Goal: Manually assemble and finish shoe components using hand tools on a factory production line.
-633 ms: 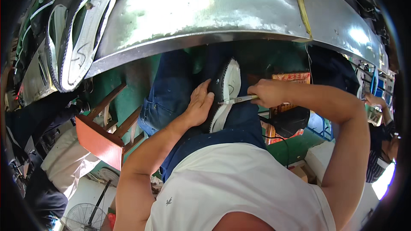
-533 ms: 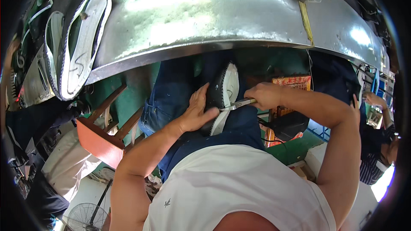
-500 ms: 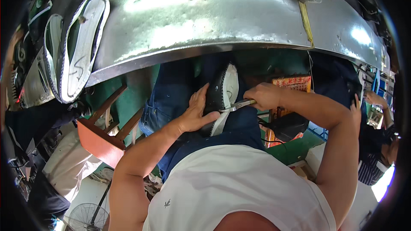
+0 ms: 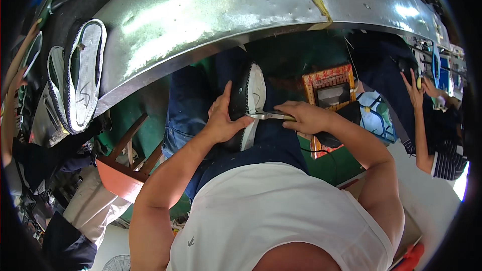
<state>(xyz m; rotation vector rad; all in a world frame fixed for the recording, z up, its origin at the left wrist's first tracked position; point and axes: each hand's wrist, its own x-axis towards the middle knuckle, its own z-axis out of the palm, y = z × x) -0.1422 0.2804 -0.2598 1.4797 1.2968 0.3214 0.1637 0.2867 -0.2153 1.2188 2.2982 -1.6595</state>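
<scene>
Watching remotely, I see the shoe (image 4: 241, 93) lying along the thighs (image 4: 278, 143); the left hand (image 4: 221, 120) braces it, thumb spread wide from the fingers; the right hand (image 4: 304, 117) has its fingers curled around the pliers (image 4: 269, 116), whose tip meets the sole's (image 4: 257, 90) edge beside that thumb. Slipping could, I judge, nip the thumb or scar the edge; pulling hard might roll the softly supported shoe.

A white top (image 4: 266, 206) bears a small dark emblem (image 4: 191, 241) above blue trousers (image 4: 278, 151).
</scene>
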